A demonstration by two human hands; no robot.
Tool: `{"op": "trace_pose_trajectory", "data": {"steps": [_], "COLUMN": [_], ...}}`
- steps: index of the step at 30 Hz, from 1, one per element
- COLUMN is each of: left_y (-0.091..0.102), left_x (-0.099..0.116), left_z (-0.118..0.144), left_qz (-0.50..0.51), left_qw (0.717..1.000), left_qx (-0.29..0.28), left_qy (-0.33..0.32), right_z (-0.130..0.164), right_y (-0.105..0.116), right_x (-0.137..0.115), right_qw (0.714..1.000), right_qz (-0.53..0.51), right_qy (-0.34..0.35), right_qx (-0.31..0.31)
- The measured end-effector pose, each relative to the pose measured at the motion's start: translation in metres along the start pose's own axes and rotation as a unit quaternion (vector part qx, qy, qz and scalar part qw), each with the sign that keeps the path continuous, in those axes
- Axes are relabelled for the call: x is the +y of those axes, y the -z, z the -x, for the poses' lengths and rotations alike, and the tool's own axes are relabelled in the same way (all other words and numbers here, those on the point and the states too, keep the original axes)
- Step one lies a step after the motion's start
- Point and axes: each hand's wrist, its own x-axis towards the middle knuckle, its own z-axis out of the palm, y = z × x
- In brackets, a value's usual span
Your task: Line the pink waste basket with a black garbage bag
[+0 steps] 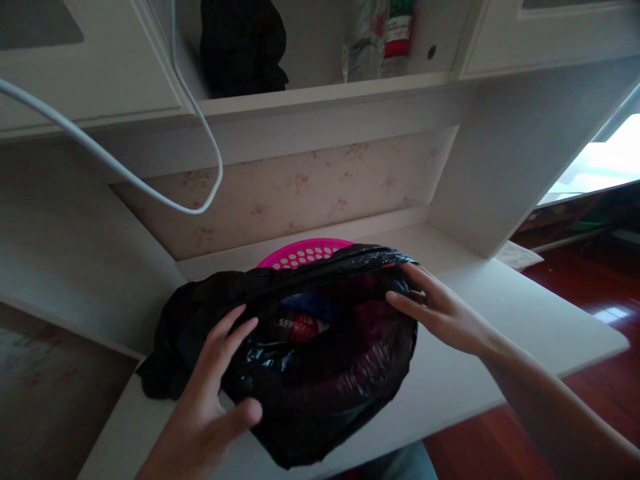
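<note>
Head view: White cabinet stretches above a pale surface, where a black plastic bag sits between two hands, its mouth spread wide toward the camera and folds bunched at its left. Behind the bag rises the rim of a pink perforated basket (a reddish tint shows through the thin plastic at right), while a black bundle rests overhead inside the cabinet. Left hand reaches over the opening's left side, its grip apart, thumb well clear of the fingers. Right hand touches the far-right rim; whether its grip is clamped on the plastic cannot be told. Inside the bag lies a red-labelled item
</note>
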Motion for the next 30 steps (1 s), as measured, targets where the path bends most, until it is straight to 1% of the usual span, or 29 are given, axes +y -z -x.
{"op": "trace_pose_trajectory", "data": {"steps": [2,4,6,8,10,11,12,13,15,16,18,21,22,24,25,26,30], "left_y": [-0.006,-0.012,-0.015,-0.015,-0.012,-0.011,-0.009,-0.007,-0.003,-0.001,0.002,0.003,0.003,0.001,-0.001,-0.004,-0.018], "left_x": [-0.006,-0.006,-0.002,0.003,0.005,0.004,0.002,0.000,-0.008,-0.012,-0.021,-0.033,-0.035,-0.038,-0.038,-0.038,-0.042], "left_z": [-0.009,-0.022,-0.037,-0.052,-0.065,-0.071,-0.077,-0.082,-0.092,-0.096,-0.105,-0.120,-0.124,-0.132,-0.136,-0.138,-0.149], "left_qz": [0.092,0.164,0.239,0.320,0.381,0.396,0.401,0.399,0.392,0.395,0.412,0.442,0.453,0.473,0.478,0.472,0.404], "left_qw": [0.992,0.971,0.937,0.895,0.859,0.849,0.846,0.848,0.859,0.859,0.848,0.808,0.792,0.760,0.754,0.762,0.848], "left_qx": [0.053,0.097,0.110,0.109,0.099,0.091,0.080,0.065,0.033,0.017,-0.009,-0.049,-0.062,-0.077,-0.075,-0.067,-0.007], "left_qy": [0.064,0.146,0.230,0.292,0.327,0.338,0.343,0.342,0.328,0.324,0.333,0.386,0.406,0.439,0.445,0.439,0.343], "right_z": [-0.005,-0.012,-0.021,-0.032,-0.043,-0.049,-0.055,-0.061,-0.073,-0.079,-0.090,-0.103,-0.106,-0.111,-0.113,-0.114,-0.117], "right_y": [-0.005,-0.008,-0.008,-0.007,-0.006,-0.005,-0.004,-0.003,0.000,0.001,0.003,0.003,0.002,-0.001,-0.003,-0.006,-0.018], "right_x": [0.004,0.005,0.005,0.004,0.005,0.005,0.006,0.008,0.010,0.012,0.013,0.013,0.013,0.016,0.018,0.020,0.028], "right_qw": [0.997,0.991,0.987,0.985,0.981,0.978,0.977,0.977,0.983,0.986,0.986,0.981,0.979,0.973,0.968,0.962,0.927], "right_qz": [-0.065,-0.094,-0.106,-0.117,-0.139,-0.149,-0.152,-0.145,-0.101,-0.077,-0.055,-0.073,-0.084,-0.126,-0.154,-0.184,-0.302], "right_qy": [-0.044,-0.092,-0.119,-0.128,-0.137,-0.142,-0.144,-0.143,-0.141,-0.141,-0.134,-0.125,-0.132,-0.155,-0.163,-0.167,-0.168], "right_qx": [-0.002,-0.002,0.003,0.003,-0.016,-0.032,-0.047,-0.056,-0.055,-0.054,-0.078,-0.130,-0.133,-0.118,-0.115,-0.116,-0.146]}}
